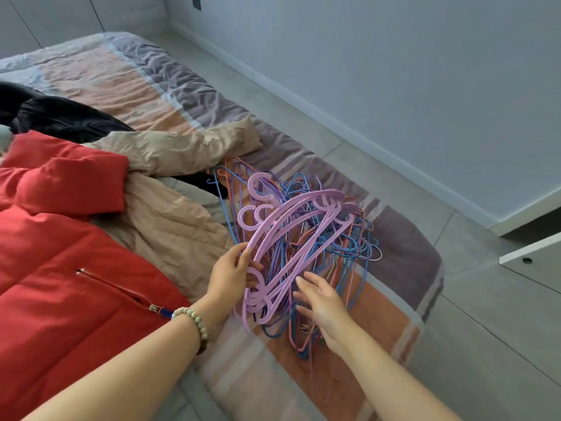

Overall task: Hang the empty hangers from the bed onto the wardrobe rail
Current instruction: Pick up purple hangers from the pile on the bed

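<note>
A tangled pile of hangers (343, 238) lies near the foot of the bed (158, 86): thin blue, orange and purple wire ones under several thick lilac plastic hangers (291, 226). My left hand (230, 278) pinches the edge of the lilac hangers at their left side, thumb and fingers curled round the plastic. Just to the right, my right hand (321, 299) hovers with fingers straight and spread, fingertips against the lilac hangers and the wire ones beneath. The wardrobe rail is out of view.
A red padded jacket (60, 253), a beige jacket (170, 208) and a black garment (60, 117) lie on the bed left of the pile. Grey tiled floor (379, 147) runs along the bed's right side to a wall. A white furniture edge (534, 250) is at right.
</note>
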Demonstrator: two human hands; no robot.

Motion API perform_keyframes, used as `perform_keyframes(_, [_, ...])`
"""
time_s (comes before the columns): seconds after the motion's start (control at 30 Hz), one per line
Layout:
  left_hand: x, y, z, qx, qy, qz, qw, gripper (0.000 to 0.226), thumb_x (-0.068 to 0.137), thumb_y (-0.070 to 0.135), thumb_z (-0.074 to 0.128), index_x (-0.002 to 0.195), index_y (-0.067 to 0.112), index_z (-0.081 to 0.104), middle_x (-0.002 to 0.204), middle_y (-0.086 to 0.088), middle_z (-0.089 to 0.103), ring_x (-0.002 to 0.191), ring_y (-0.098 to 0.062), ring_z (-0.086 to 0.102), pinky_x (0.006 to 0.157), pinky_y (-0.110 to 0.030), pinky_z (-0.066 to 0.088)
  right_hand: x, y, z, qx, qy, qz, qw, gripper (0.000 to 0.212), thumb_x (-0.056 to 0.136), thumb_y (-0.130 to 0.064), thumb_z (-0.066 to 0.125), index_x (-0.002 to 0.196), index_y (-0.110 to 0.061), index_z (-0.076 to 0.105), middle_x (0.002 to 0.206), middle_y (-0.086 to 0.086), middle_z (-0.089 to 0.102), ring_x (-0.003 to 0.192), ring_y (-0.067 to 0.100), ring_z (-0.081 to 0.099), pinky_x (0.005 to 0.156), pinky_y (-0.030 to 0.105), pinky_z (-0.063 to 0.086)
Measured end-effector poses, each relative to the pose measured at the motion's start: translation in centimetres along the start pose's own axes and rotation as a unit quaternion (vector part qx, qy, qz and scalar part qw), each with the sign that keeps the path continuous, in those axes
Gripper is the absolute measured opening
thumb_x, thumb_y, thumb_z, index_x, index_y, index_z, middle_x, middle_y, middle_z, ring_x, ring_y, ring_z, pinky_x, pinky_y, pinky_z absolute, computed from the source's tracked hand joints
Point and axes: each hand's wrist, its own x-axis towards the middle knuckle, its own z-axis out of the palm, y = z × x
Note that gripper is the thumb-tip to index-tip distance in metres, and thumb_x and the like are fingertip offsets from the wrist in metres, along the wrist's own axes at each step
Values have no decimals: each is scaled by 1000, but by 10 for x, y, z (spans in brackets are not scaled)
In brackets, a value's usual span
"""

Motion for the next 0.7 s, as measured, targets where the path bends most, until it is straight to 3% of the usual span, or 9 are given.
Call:
perform_keyframes(0.1, [-13,35,1,27,-19,40,999,20,99,26,43,108,24,60,66,4,65,57,-20,56,60,-38,54,-24,-41,-12,-9,30,-85,996,33,92,-22,58,124,-15,54,124,7,59,112,19,57,79,22,49])
perform_keyframes(0.2, [-32,90,11,50,-55,89,993,16,96,34,47,94,40,62,63,6,67,59,-25,58,63,-42,54,-58,-97,-25,23,30,-140,989,31,93,-19,57,122,-9,56,111,4,64,105,18,61,87,25,50])
perform_keyframes(0.4, [-88,242,51,57,-153,173,971,28,90,37,56,77,12,60,50,-1,63,44,-16,57,51,-33,52,-146,-214,-77,51,6,-221,974,35,92,-26,55,121,-8,58,112,6,69,105,18,65,91,28,51])
perform_keyframes(0.6, [-165,377,94,110,-267,246,925,30,88,39,57,73,12,55,47,1,63,40,-14,57,41,-22,47,-273,-299,-148,17,51,-302,952,25,92,-26,55,110,-13,66,104,4,73,98,13,69,71,14,54])
perform_keyframes(0.7, [-213,433,121,137,-326,287,890,32,89,40,55,73,11,56,50,0,64,45,-16,61,44,-21,49,-339,-322,-189,7,88,-333,939,24,90,-26,56,109,-15,66,99,-1,74,92,10,70,72,16,55])
